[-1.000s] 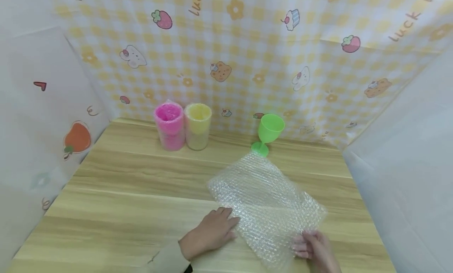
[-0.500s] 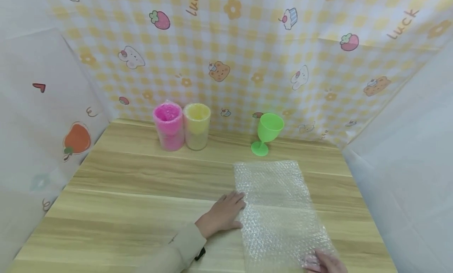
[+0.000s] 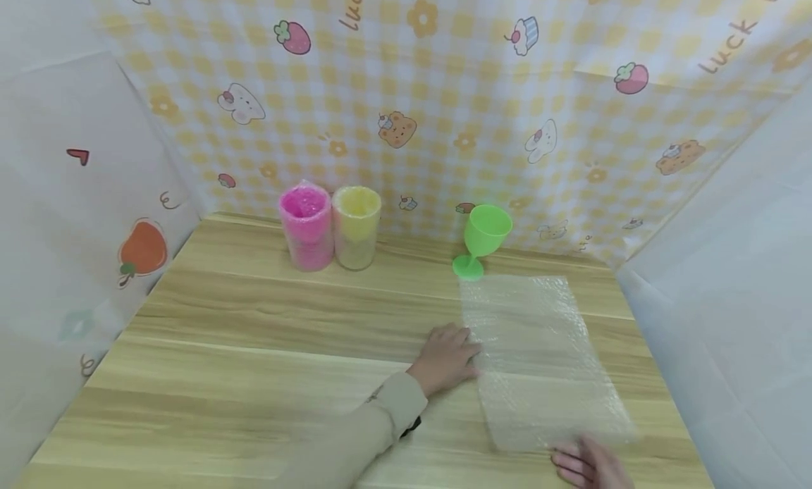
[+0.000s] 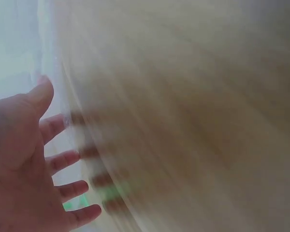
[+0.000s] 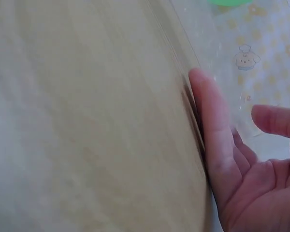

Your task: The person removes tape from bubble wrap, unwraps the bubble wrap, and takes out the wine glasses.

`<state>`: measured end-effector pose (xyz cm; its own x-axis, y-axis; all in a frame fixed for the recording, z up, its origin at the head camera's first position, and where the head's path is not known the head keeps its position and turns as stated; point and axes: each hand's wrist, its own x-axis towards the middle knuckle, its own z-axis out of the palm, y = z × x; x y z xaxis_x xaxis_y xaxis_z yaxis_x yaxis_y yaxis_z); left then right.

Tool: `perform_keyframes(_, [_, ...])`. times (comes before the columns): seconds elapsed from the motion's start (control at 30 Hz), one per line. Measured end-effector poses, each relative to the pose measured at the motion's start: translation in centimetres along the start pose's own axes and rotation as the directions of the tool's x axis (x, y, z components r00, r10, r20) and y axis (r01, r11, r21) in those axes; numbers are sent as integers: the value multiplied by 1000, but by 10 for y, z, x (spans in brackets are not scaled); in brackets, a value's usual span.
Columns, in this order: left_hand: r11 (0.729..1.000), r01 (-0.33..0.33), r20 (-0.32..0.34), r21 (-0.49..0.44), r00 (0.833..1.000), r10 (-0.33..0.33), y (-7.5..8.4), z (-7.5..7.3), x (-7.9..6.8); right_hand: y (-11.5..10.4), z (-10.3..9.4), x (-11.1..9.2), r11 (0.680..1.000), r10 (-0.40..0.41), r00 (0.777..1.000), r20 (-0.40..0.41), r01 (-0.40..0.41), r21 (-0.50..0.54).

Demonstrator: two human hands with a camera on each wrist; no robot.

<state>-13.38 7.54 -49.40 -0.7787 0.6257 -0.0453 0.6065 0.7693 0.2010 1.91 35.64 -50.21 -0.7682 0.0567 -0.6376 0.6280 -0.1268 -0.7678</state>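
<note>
"While you look at the bubble wrap (image 3: pixel 539 362), can you tell me where it is?"

"It lies flat on the tabletop (image 3: pixel 254 362), on the right side. The left grip (image 3: pixel 446 358) is at its left edge, and the right grip (image 3: pixel 593 464) is at its near edge. So the sheet sits between them, going up and away."

"Is the left one holding on?"

"No. Its fingers (image 4: pixel 63 163) are out straight and spread apart, with the tips at the edge of the sheet. It isn't squeezing anything."

"And the right one?"

"It's loose too. The thumb (image 5: pixel 275 120) is well away from the pointing finger (image 5: pixel 215 111), and nothing is pinched. I can't tell if it touches the sheet."

"What's by the far end?"

"A green cup (image 3: pixel 487 232) on a stem. It stands up, and the sheet's far left corner is right by its foot."

"Anything else?"

"A pink cup (image 3: pixel 308 225) and a yellow cup (image 3: pixel 357 225) stand side by side at the back left, with shiny clear wrap around them. Behind is a yellow checked cloth (image 3: pixel 431 87)."
</note>
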Motion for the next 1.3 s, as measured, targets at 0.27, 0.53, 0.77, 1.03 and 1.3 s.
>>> perform_keyframes(0.27, [986, 114, 88, 121, 988, -125, 22, -2, 29, -6, -11, 9, 997, 0, 974, -227, -19, -79])
perform_keyframes(0.53, [943, 242, 134, 227, 952, -276, 34, -8, 45, -11, -14, 15, 992, -7, 963, -268, -26, -119])
perform_keyframes(0.77, [927, 291, 94, 236, 943, -320, 32, 0, 48, -16, -17, 16, 997, -12, 969, -248, -8, -82])
perform_keyframes(1.03, [906, 297, 66, 302, 941, -331, 33, 4, 47, -16, -18, 18, 998, -8, 963, -269, -8, -58])
perform_keyframes(1.3, [921, 292, 71, 258, 945, -319, 32, 2, 49, -15, -18, 14, 1000, -27, 961, -275, 25, -11])
